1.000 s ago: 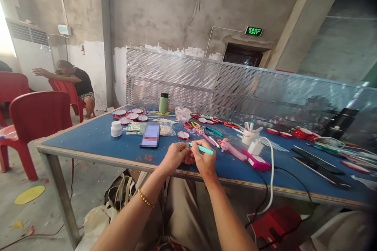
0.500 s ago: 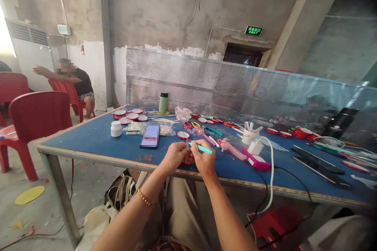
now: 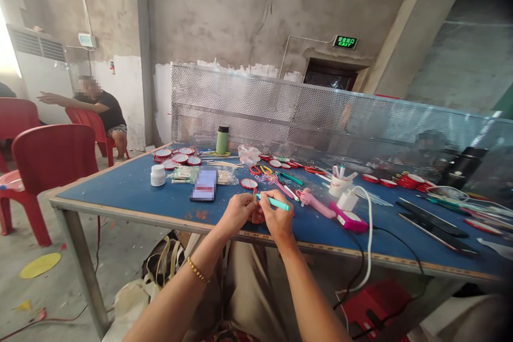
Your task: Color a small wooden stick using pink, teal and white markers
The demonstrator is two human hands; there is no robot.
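Gripping a turquoise pen [image 3: 278, 203] in the right hand [image 3: 279, 220], over the near edge of a blue table [image 3: 120, 192]. Curling the fingers of the left hand [image 3: 239, 211] beside the pen's tip, too overlapped to tell whether closed on anything. Including, beyond, a phone [image 3: 204, 186], pixelated across the screen; below, a red object [image 3: 372, 296], crossed by cables.

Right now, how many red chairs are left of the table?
3: the nearest chair, the chair under the seated person, the left-edge chair. More may be hidden.
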